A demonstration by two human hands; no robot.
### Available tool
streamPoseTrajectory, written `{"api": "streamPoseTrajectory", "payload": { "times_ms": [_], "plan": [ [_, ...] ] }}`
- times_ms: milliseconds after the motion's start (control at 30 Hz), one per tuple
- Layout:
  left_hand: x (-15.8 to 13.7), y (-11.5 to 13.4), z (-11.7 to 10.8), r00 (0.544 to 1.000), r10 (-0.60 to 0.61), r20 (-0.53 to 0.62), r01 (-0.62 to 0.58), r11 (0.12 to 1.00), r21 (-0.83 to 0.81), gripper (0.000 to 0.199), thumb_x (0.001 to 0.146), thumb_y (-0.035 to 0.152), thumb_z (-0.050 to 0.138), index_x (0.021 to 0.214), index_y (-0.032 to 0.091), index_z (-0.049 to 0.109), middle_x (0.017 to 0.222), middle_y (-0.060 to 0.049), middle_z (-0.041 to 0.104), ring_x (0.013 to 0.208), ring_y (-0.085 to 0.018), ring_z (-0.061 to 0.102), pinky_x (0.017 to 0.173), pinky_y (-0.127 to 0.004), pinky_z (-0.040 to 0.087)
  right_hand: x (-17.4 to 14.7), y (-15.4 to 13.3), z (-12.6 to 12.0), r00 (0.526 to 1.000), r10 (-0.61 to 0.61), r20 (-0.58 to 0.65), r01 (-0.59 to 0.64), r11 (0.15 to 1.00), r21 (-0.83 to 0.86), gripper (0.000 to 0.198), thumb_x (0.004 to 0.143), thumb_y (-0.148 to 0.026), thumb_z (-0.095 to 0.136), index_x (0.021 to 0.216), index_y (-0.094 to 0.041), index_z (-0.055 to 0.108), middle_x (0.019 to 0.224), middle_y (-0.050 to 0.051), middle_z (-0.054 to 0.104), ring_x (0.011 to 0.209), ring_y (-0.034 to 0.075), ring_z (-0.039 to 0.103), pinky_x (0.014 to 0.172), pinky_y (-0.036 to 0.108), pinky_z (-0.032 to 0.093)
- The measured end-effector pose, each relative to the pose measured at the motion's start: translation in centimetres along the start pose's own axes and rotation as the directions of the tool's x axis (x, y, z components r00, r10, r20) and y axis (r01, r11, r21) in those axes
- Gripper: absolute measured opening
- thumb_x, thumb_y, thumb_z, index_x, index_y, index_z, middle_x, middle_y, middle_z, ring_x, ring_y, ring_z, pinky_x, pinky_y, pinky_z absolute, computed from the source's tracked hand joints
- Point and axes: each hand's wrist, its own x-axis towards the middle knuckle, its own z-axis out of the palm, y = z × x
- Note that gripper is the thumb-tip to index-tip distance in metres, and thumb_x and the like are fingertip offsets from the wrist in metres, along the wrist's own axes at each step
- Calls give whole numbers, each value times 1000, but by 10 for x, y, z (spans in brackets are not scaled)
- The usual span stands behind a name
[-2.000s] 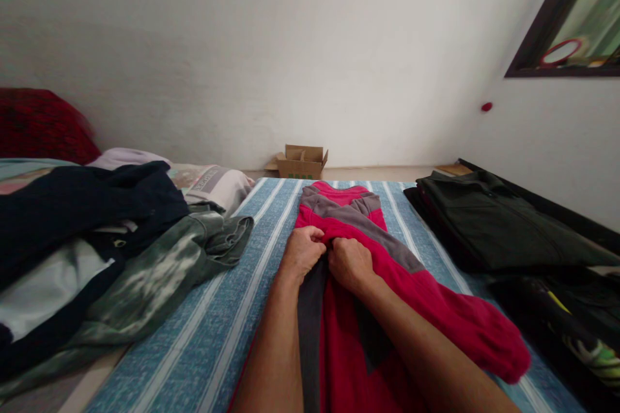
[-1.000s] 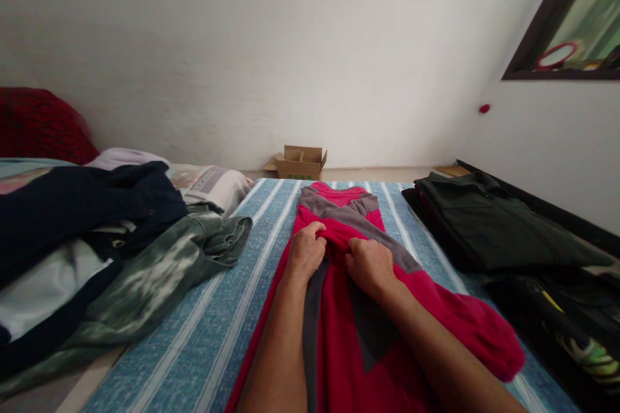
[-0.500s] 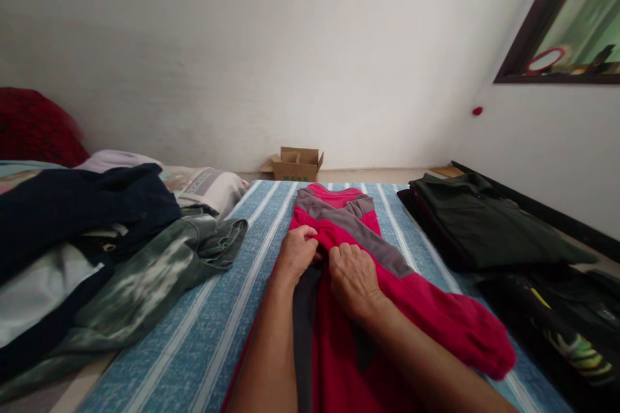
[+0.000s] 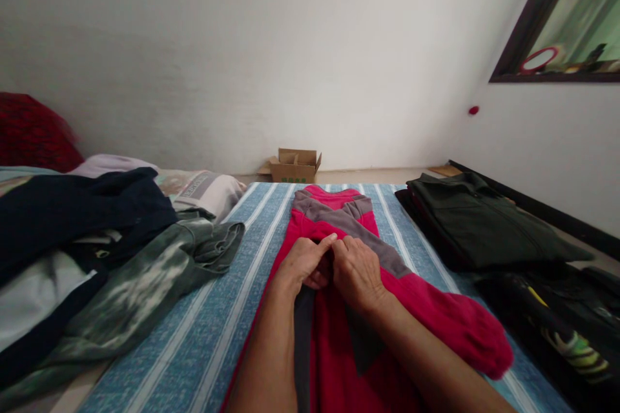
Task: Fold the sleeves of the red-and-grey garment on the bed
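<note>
A pinkish-red and grey fleece jacket (image 4: 438,310) lies lengthwise on the blue striped bed cover (image 4: 194,329), its collar at the far end. One sleeve slants across it towards the lower right. Over the middle of the jacket, my left hand (image 4: 307,262) is closed with thumb and fingers pinched on the cloth. Right beside it, my right hand (image 4: 356,268) grips the fabric with curled fingers, knuckles up. The two hands nearly touch. What lies between their fingertips is hidden.
To the left are heaped dark navy clothes (image 4: 87,206) and grey-green faded trousers (image 4: 155,290). A folded dark green garment (image 4: 484,219) lies on the right, with black clothing (image 4: 566,316) nearer me. An open cardboard box (image 4: 293,171) stands by the far wall.
My left hand has moved slightly right and down, closer to my right hand, with its thumb now across towards it. My right hand has barely shifted. The jacket lies almost the same.
</note>
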Motion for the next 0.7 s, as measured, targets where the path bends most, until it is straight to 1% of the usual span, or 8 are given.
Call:
{"api": "streamPoseTrajectory", "payload": {
  "times_ms": [100, 200, 267, 333, 400, 467, 567, 700],
  "plan": [
    [2, -2, 5, 997, 24, 78, -18, 997, -80, 52, 80, 59, 45, 64, 12, 61, 56, -7, 63, 42, -15, 58, 40, -24, 46, -3, 0, 2, 1000, 2, 10, -2, 998, 60, 21, 89, -17, 41, 98, -16, 60, 87, 7, 63, 79, 20, 57, 63, 28, 35],
    [4, -3, 8, 996, 40, 76, -27, 986, -166, 34, 82, 42, 50, 68, 13, 60, 60, -6, 64, 46, -14, 60, 43, -23, 48, -5, 2, 2, 999, -5, 54, -5, 981, 193, 19, 86, -19, 44, 96, -18, 61, 86, 6, 64, 78, 17, 57, 62, 25, 34],
    [5, -3, 9, 998, 25, 51, -15, 984, -179, 22, 79, 32, 54, 68, 13, 57, 60, -4, 64, 48, -15, 60, 44, -24, 48, -5, 8, -1, 996, 1, 86, -26, 958, 285, 16, 85, -19, 47, 88, -19, 63, 81, 3, 65, 72, 15, 57, 60, 23, 32],
    [4, -1, 10, 999, 1, 37, 6, 983, -183, 15, 78, 27, 55, 70, 14, 54, 60, -3, 63, 48, -15, 61, 43, -23, 48, -3, 23, -7, 994, 65, 86, -89, 946, 313, 16, 83, -21, 48, 78, -19, 63, 77, 3, 65, 67, 13, 56, 58, 23, 31],
    [3, -1, 9, 999, -11, 48, 20, 980, -198, 11, 78, 24, 55, 73, 15, 53, 62, -3, 64, 50, -16, 63, 43, -23, 48, 1, 47, -12, 980, 185, 73, -199, 939, 282, 19, 83, -24, 48, 74, -18, 64, 76, 4, 65, 67, 14, 55, 58, 24, 30],
    [3, -1, 9, 997, -12, 73, 28, 975, -220, 8, 78, 22, 54, 77, 15, 53, 66, -4, 66, 53, -17, 65, 45, -23, 49, 5, 77, -15, 939, 321, 121, -342, 908, 241, 20, 82, -30, 51, 76, -19, 66, 77, 6, 65, 68, 16, 56, 57, 25, 29],
    [4, -3, 8, 996, -16, 91, 37, 970, -241, 7, 76, 20, 55, 79, 14, 53, 71, -6, 68, 57, -18, 66, 47, -24, 50, 6, 117, -14, 819, 478, 319, -561, 783, 268, 18, 77, -31, 56, 71, -17, 67, 71, 7, 64, 69, 18, 56, 54, 25, 29],
    [6, -6, 7, 994, -17, 106, 43, 967, -250, 9, 74, 17, 56, 80, 13, 53, 75, -8, 68, 59, -18, 67, 48, -25, 51, -2, 141, -5, 745, 443, 499, -645, 669, 369, 27, 78, -29, 53, 55, -16, 59, 50, 2, 53, 51, 12, 51, 47, 22, 31]
  ]
}}
